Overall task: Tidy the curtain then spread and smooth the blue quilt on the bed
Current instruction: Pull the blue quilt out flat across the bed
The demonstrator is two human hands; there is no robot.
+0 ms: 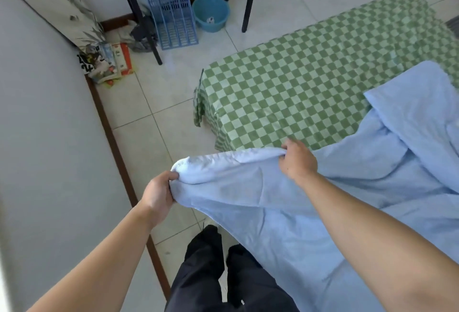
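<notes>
The light blue quilt (347,187) lies rumpled over the near and right part of the bed (298,70), which has a green checked sheet. My left hand (159,195) grips the quilt's near corner, lifted off the bed over the floor. My right hand (298,160) pinches the quilt's upper edge a little further right, at the bed's side. The edge is stretched between both hands. A folded-back flap of quilt sits at the right. The patterned curtain (62,6) hangs along the wall at upper left.
A white wall (49,137) with a brown skirting runs down the left. On the tiled floor beyond the bed stand a blue plastic rack (173,20), a blue bucket (211,13), black table legs (139,13) and a pile of papers (111,63). My dark-trousered legs (211,274) are below.
</notes>
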